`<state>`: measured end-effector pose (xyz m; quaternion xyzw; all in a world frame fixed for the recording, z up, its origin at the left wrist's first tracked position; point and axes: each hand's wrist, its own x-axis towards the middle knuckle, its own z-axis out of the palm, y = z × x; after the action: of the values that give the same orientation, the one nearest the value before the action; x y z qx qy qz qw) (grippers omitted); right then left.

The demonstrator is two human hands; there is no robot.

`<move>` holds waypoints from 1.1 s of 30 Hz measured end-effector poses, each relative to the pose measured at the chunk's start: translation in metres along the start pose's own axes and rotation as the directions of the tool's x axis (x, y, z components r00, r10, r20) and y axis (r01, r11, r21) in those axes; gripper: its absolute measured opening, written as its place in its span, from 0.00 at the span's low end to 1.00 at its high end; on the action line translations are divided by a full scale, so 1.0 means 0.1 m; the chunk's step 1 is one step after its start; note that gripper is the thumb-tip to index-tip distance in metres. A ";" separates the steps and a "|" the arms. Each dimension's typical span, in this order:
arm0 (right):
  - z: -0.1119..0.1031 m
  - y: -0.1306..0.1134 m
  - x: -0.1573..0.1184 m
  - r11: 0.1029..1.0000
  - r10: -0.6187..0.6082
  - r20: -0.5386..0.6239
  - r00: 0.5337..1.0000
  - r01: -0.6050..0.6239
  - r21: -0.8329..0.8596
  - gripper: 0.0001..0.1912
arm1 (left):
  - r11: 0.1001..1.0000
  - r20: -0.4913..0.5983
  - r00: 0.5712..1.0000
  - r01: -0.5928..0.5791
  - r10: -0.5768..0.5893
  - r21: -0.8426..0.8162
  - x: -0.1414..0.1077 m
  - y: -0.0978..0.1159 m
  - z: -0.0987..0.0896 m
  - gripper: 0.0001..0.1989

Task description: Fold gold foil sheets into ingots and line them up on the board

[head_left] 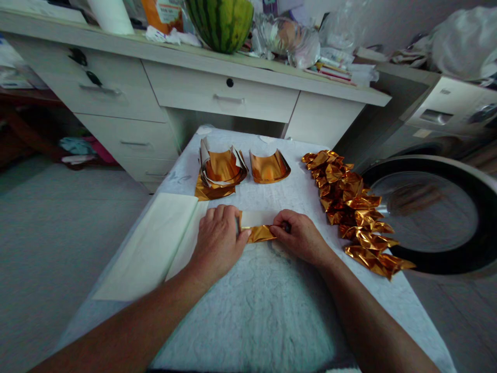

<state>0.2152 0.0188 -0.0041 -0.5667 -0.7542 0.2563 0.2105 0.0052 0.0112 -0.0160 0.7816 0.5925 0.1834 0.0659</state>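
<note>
Between my two hands lies a sheet of gold foil paper, white on its upper face, with its near edge folded over to show gold. My left hand pinches the left end, thumb along the fold. The right end is between the thumb and fingers of my right hand. Beyond them stand a stack of curled gold sheets and a single curled gold sheet. White paper sheets lie left of my left hand. A row of folded gold foil pieces runs along the right.
A cloth-covered table bears everything. Behind it is a white desk with drawers, carrying a cut watermelon, plastic bags and a paper roll. An open washing machine door juts against the table's right side.
</note>
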 end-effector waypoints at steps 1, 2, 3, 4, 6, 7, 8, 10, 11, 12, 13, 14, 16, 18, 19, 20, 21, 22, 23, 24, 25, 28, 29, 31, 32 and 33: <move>0.00 -0.01 0.00 1.000 0.005 -0.001 1.000 -0.005 -0.002 0.05 | 1.000 0.002 1.000 0.005 -0.005 0.004 0.00 0.00 0.00 0.11; 0.00 -0.01 0.00 1.000 0.009 -0.001 1.000 -0.009 -0.005 0.06 | 1.000 0.003 1.000 0.010 -0.010 0.008 0.00 0.01 0.00 0.11; 0.00 -0.02 0.00 1.000 0.012 -0.001 1.000 -0.012 -0.007 0.06 | 1.000 0.004 1.000 0.012 -0.012 0.011 0.00 0.01 0.00 0.11; -0.01 -0.03 0.00 1.000 0.013 0.001 1.000 -0.013 -0.008 0.06 | 1.000 0.004 1.000 0.013 -0.013 0.012 0.00 0.01 0.00 0.11; -0.01 -0.04 0.00 1.000 0.016 0.002 1.000 -0.016 -0.009 0.06 | 1.000 -0.001 1.000 0.014 -0.014 0.009 -0.01 0.02 0.00 0.11; -0.01 -0.04 0.00 1.000 0.017 0.002 1.000 -0.017 -0.008 0.06 | 1.000 -0.005 1.000 0.014 -0.014 0.007 -0.01 0.02 0.00 0.11; -0.02 -0.04 0.00 1.000 0.019 0.001 1.000 -0.019 -0.006 0.06 | 1.000 -0.006 1.000 0.013 -0.013 0.004 -0.01 0.01 0.00 0.11; -0.01 -0.05 0.00 1.000 0.028 -0.002 1.000 -0.028 -0.004 0.06 | 1.000 -0.004 1.000 0.013 -0.013 0.001 0.00 0.01 0.00 0.10; -0.01 -0.05 0.00 0.999 0.033 -0.003 0.999 -0.033 -0.006 0.06 | 1.000 -0.003 1.000 0.013 -0.013 0.001 0.00 0.01 0.00 0.10; -0.01 -0.05 0.00 0.999 0.038 -0.004 0.999 -0.038 -0.010 0.06 | 1.000 -0.004 1.000 0.013 -0.013 0.000 0.00 0.01 0.00 0.10; -0.01 -0.06 0.00 0.999 0.040 -0.006 0.999 -0.041 -0.014 0.07 | 1.000 -0.004 1.000 0.012 -0.012 -0.002 0.00 0.02 0.00 0.10; 0.00 -0.06 -0.01 0.999 0.042 -0.008 0.999 -0.042 -0.020 0.07 | 1.000 -0.007 1.000 0.011 -0.011 -0.003 0.00 0.02 0.00 0.10; 0.01 -0.06 -0.01 0.998 0.043 -0.016 0.999 -0.044 -0.033 0.06 | 1.000 -0.012 1.000 0.007 -0.007 -0.002 0.00 0.02 0.00 0.10; 0.02 -0.07 -0.01 0.998 0.044 -0.029 0.999 -0.046 -0.047 0.06 | 1.000 -0.014 1.000 0.004 -0.004 0.004 0.00 0.01 0.00 0.10; 0.02 -0.07 -0.01 0.998 0.045 -0.035 0.998 -0.047 -0.052 0.06 | 1.000 -0.013 1.000 0.005 -0.005 0.009 0.00 0.01 0.01 0.10; 0.03 -0.07 -0.01 0.997 0.046 -0.039 0.998 -0.048 -0.056 0.06 | 1.000 -0.011 1.000 0.007 -0.007 0.011 0.01 0.01 0.01 0.10; 0.03 -0.08 -0.01 0.997 0.047 -0.043 0.998 -0.049 -0.059 0.06 | 1.000 -0.009 1.000 0.009 -0.009 0.013 0.01 0.01 0.01 0.10; 0.03 -0.08 -0.01 0.997 0.050 -0.044 0.998 -0.053 -0.061 0.06 | 1.000 -0.008 1.000 0.010 -0.010 0.013 0.01 0.01 0.01 0.10; 0.03 -0.08 0.00 0.996 0.056 -0.044 0.997 -0.059 -0.063 0.06 | 1.000 -0.007 1.000 0.011 -0.011 0.014 0.01 0.01 0.02 0.10; 0.03 -0.09 0.00 0.996 0.061 -0.044 0.997 -0.064 -0.065 0.06 | 1.000 -0.007 1.000 0.013 -0.013 0.016 0.01 0.01 0.02 0.10; 0.03 -0.09 0.01 0.996 0.065 -0.046 0.997 -0.068 -0.066 0.06 | 1.000 -0.008 1.000 0.016 -0.016 0.017 0.01 0.01 0.02 0.10; 0.03 -0.09 0.01 0.996 0.065 -0.048 0.997 -0.068 -0.062 0.05 | 0.999 -0.001 1.000 0.025 -0.025 0.025 0.01 0.01 0.01 0.10; 0.03 -0.09 0.01 0.996 0.063 -0.049 0.997 -0.066 -0.060 0.05 | 0.999 0.001 1.000 0.028 -0.028 0.030 0.01 0.02 0.00 0.10; 0.04 -0.09 0.01 0.996 0.060 -0.052 0.997 -0.064 -0.060 0.05 | 0.999 0.010 0.999 0.030 -0.031 0.032 0.02 0.02 0.00 0.10; 0.04 -0.09 0.00 0.996 0.059 -0.054 0.997 -0.062 -0.062 0.05 | 0.999 0.010 0.999 0.030 -0.030 0.032 0.02 0.02 -0.01 0.11; 0.04 -0.09 0.00 0.996 0.056 -0.055 0.997 -0.059 -0.063 0.05 | 0.999 0.009 1.000 0.029 -0.029 0.031 0.02 0.03 -0.01 0.11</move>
<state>0.2063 0.0163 -0.0018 -0.6013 -0.7395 0.2227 0.2046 0.0077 0.0122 -0.0142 0.7749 0.6061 0.1695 0.0592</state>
